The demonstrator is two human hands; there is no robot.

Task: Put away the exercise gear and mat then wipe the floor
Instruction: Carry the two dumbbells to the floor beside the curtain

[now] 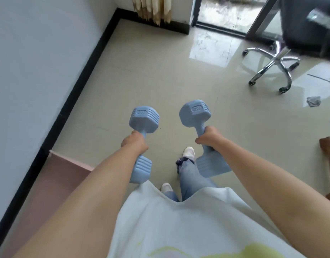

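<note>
I hold two light blue dumbbells above the beige tiled floor [160,75], one in each hand. My left hand [134,142] is closed around the handle of the left dumbbell [146,119], whose far head points forward and is marked 2KG. My right hand [208,137] grips the handle of the right dumbbell [195,113], tilted a little to the left. A pink exercise mat [54,175] lies flat on the floor at the lower left, along the wall. A grey cloth [313,101] lies on the floor at the right.
A white wall with a black skirting board [82,81] runs along the left. An office chair with a chrome star base [272,66] stands at the upper right. A glass door [227,13] and curtain [153,8] are at the far end. A brown wooden object [329,144] is at the right edge.
</note>
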